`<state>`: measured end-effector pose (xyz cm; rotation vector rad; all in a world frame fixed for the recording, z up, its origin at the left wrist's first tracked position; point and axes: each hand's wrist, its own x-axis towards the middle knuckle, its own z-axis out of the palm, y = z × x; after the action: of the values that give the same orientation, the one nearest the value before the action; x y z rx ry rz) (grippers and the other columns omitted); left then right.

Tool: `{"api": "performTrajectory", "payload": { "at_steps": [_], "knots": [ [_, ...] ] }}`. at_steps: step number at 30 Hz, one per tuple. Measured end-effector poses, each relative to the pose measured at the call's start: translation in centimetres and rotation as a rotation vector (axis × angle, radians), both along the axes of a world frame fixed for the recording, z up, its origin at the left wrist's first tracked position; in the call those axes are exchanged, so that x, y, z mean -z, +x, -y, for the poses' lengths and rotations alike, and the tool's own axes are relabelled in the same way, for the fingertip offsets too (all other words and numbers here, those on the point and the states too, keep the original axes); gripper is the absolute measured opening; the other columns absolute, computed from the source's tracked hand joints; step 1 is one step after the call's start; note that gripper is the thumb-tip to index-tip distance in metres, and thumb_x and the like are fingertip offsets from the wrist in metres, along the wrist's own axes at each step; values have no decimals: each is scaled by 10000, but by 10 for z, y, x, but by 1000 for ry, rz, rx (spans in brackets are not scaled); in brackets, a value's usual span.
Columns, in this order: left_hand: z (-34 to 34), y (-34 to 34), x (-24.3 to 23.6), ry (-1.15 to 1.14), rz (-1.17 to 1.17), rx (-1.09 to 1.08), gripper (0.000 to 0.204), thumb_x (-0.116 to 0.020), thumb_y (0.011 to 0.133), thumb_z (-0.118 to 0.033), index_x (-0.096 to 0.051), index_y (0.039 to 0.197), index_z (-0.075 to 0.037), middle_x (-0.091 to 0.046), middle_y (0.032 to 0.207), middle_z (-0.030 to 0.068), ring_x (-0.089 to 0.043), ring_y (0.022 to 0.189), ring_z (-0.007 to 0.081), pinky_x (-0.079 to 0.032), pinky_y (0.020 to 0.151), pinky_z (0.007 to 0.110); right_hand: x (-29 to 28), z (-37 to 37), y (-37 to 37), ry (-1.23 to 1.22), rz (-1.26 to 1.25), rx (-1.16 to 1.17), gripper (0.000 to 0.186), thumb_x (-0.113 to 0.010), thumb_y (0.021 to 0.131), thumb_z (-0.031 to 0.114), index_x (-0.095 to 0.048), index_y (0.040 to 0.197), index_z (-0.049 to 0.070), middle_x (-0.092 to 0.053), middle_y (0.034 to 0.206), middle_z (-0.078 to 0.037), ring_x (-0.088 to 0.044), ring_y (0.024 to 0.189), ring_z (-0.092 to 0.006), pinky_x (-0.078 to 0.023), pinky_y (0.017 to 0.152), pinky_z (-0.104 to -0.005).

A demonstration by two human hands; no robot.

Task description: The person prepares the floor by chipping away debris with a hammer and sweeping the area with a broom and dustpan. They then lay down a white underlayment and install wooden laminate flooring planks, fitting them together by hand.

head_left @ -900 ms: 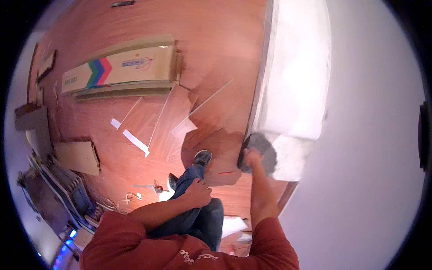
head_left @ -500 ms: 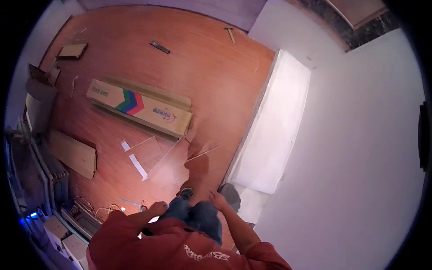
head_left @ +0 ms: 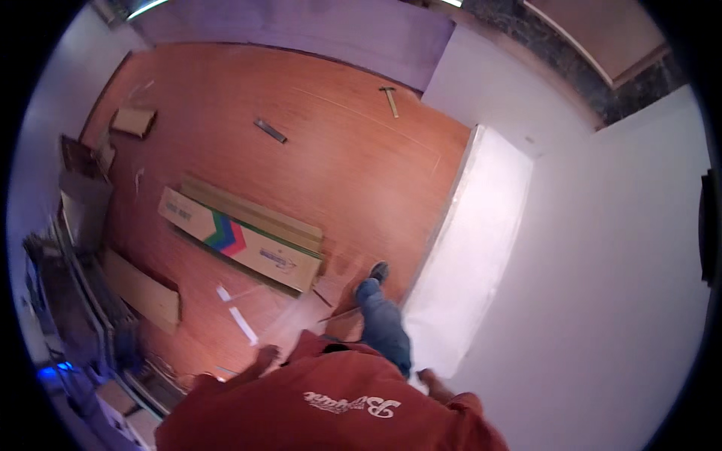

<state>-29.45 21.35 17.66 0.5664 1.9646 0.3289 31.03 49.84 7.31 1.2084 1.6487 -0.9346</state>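
Left hand point(head_left: 265, 358) low at person's side — blurred, finger state cannot be told; nearest things: white strips point(head_left: 243, 325) flat on wood-look floor point(head_left: 361, 173). Right hand point(head_left: 431, 379) seen against near end of long white sheet point(head_left: 474, 248), laid along right wall point(head_left: 594, 270); grip cannot be told. Chevron-marked cardboard carton point(head_left: 239, 239) beyond strips; T-shaped tool point(head_left: 391, 102) near far wall point(head_left: 323, 34).

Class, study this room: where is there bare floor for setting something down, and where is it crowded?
Bare wooden floor lies between the long carton and the white slab, beyond the shoe; another patch separates that carton from the dark bar. It is crowded at lower left, with a cardboard piece and bulky dark items.
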Motion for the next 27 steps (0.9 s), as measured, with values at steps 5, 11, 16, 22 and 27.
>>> {"api": "performTrajectory", "payload": {
  "at_steps": [5,11,16,22,27],
  "knots": [
    [-183,44,-33,250,197,-156,289,-621,956,-254,-723,1086,-17,-723,996,157,-673,941,281,-549,829,450,-94,-268,-113,389,-332,272,572,-432,1060,423,-663,1299,-43,-640,1359,-276,-572,1315,-416,-421,1155,-469],
    [-453,-128,-160,235,-119,-94,268,-665,967,-169,-701,1182,-12,-734,1049,155,-679,1023,202,-531,924,348,-238,-477,-332,202,-714,329,542,-583,1026,363,-599,1368,-57,-651,1345,-280,-620,1266,-413,-477,1096,-421],
    [-742,-210,-473,1108,-154,-241,350,-636,999,-111,-623,1327,12,-644,1329,136,-583,1272,217,-432,1124,378,-203,-520,-344,122,-656,149,539,-589,1012,393,-614,1397,15,-626,1392,-285,-599,1302,-419,-461,1112,-437],
    [-887,-259,-703,1967,-581,654,416,-660,970,-126,-597,1358,8,-635,1336,163,-576,1278,269,-422,1129,413,-309,-611,-458,369,-705,335,553,-605,1024,409,-618,1366,-25,-651,1340,-287,-647,1223,-373,-489,1059,-440],
    [-1006,-267,-758,2001,-642,763,406,-657,972,-127,-599,1352,5,-637,1327,157,-579,1267,264,-425,1121,411,-410,-815,-482,243,-782,395,524,-594,1048,395,-618,1353,-31,-629,1392,-253,-590,1313,-315,-440,1129,-459]
  ]
}}
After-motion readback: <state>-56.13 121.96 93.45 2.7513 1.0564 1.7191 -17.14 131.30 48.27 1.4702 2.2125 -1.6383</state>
